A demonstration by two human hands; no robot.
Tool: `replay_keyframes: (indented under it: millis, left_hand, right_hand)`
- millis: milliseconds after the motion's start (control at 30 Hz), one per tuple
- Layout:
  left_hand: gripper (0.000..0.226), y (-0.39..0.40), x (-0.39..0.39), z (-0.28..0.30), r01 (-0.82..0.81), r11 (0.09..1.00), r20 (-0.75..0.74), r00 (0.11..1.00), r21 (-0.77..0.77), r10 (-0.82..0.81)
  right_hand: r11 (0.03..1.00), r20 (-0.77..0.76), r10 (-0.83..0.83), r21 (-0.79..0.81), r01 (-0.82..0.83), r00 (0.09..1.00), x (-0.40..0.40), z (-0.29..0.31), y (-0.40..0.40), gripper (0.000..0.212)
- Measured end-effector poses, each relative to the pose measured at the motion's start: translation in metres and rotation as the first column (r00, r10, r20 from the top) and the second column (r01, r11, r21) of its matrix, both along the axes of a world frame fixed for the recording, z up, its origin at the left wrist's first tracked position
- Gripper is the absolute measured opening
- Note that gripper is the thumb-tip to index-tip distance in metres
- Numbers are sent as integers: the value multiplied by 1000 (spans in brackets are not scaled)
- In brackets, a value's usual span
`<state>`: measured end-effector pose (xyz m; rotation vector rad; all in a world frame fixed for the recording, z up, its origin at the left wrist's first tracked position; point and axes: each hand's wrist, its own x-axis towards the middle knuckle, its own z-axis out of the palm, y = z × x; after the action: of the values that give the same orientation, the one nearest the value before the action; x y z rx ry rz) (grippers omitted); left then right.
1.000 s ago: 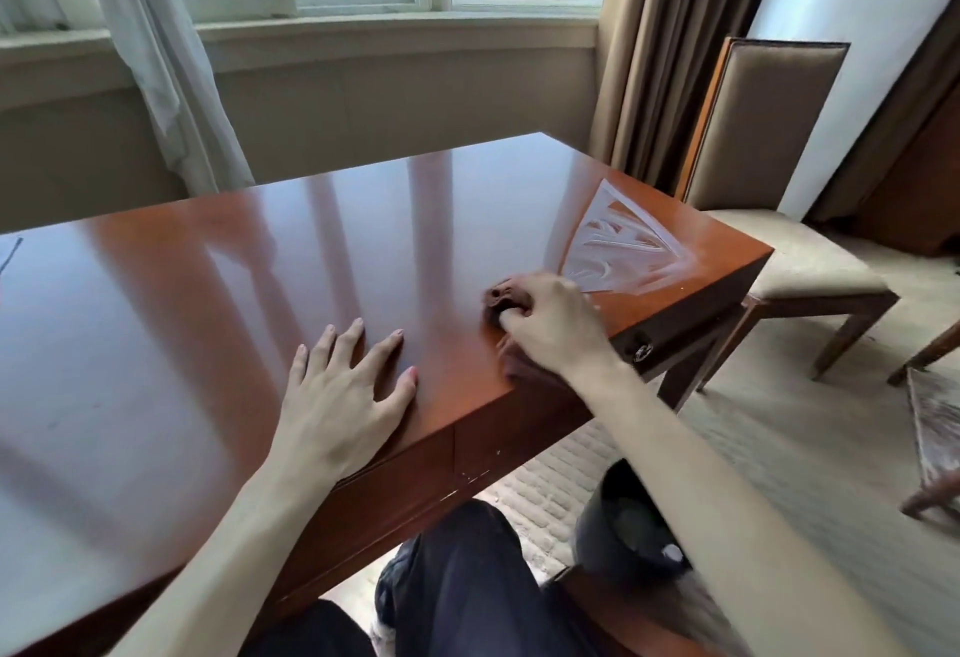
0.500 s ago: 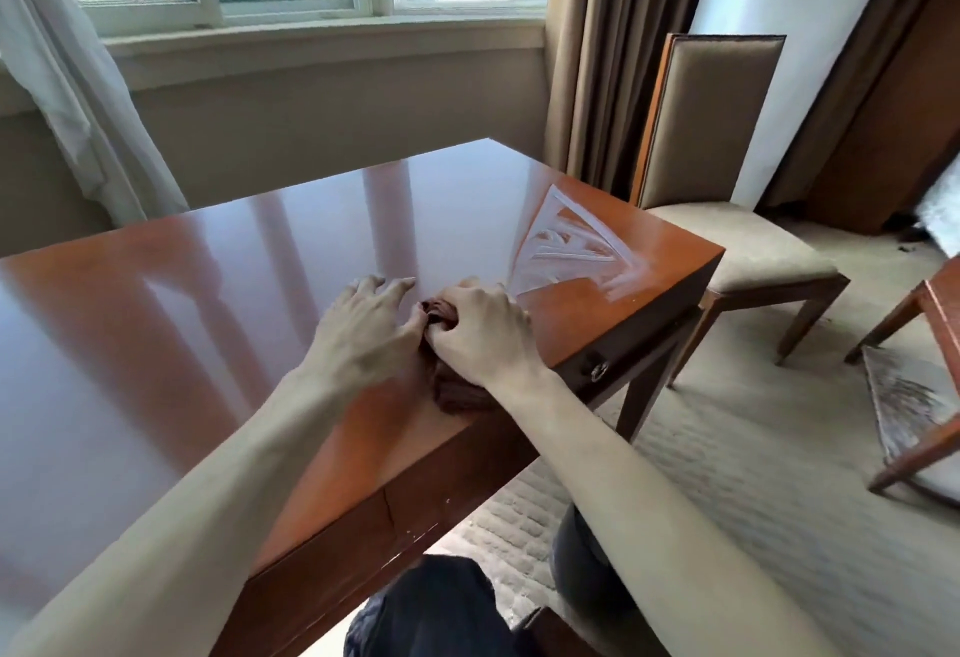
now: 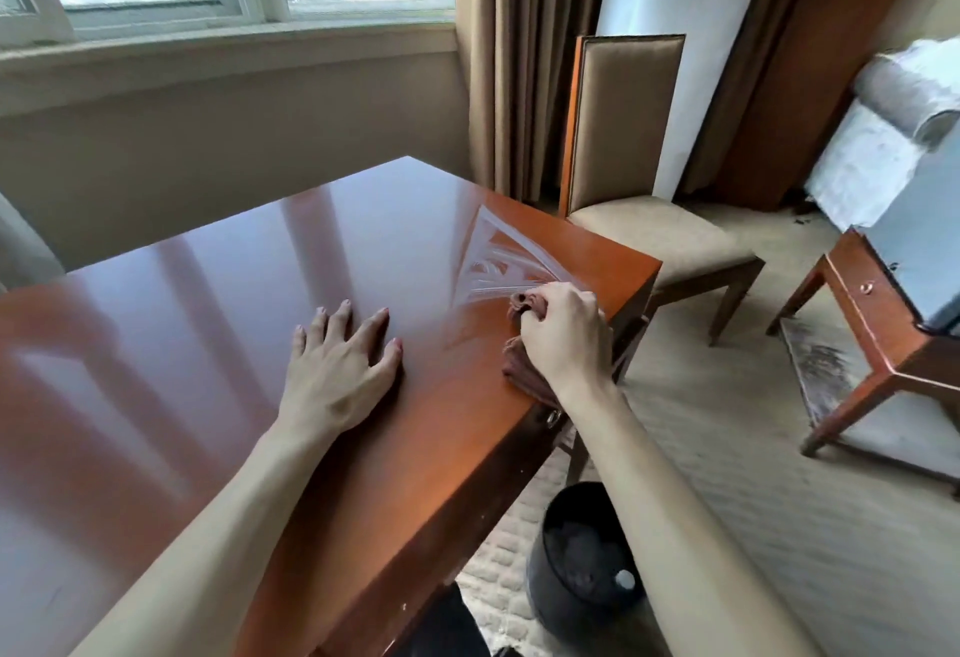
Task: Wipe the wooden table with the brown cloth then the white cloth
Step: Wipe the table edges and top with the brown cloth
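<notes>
Right of centre in the frame, the right hand [image 3: 563, 331] has its grip clenched round the bunched brown cloth [image 3: 524, 368], pressing it onto the wooden surface [image 3: 234, 292] near its right edge. Just above the cloth, pale streaky smears [image 3: 491, 261] mark the wood. At centre, the left hand [image 3: 340, 368] lies flat on the surface, fingers spread, grasping nothing. A black bin [image 3: 576, 560] stands on the carpet at lower right, a padded chair [image 3: 631, 152] beyond the table's far corner.

no readable txt, labels or nos. anywhere
</notes>
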<state>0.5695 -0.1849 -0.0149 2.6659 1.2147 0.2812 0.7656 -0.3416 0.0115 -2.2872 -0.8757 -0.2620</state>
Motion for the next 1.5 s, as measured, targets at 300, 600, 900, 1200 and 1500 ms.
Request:
replay_keyframes:
  millis: [300, 600, 900, 1200, 1500]
  left_hand:
    - [58, -4, -1, 1, 14, 1000, 31, 999, -5, -14]
    - [58, -2, 1, -2, 3, 1000, 54, 999, 24, -4]
    - [59, -2, 0, -2, 8, 1000, 50, 999, 30, -10]
    - [60, -3, 0, -2, 3, 1000, 51, 999, 25, -4]
    - [57, -1, 5, 4, -3, 1000, 7, 1000, 20, 3]
  right_hand:
    - [980, 31, -200, 9, 200, 979, 13, 8, -33, 27]
    - [965, 8, 209, -164, -205, 978, -69, 7, 64, 29]
    - [955, -58, 271, -111, -276, 961, -60, 10, 45, 24]
    - [956, -22, 287, -61, -288, 958, -62, 2, 39, 26]
    - [927, -12, 359, -108, -358, 933, -64, -1, 42, 33]
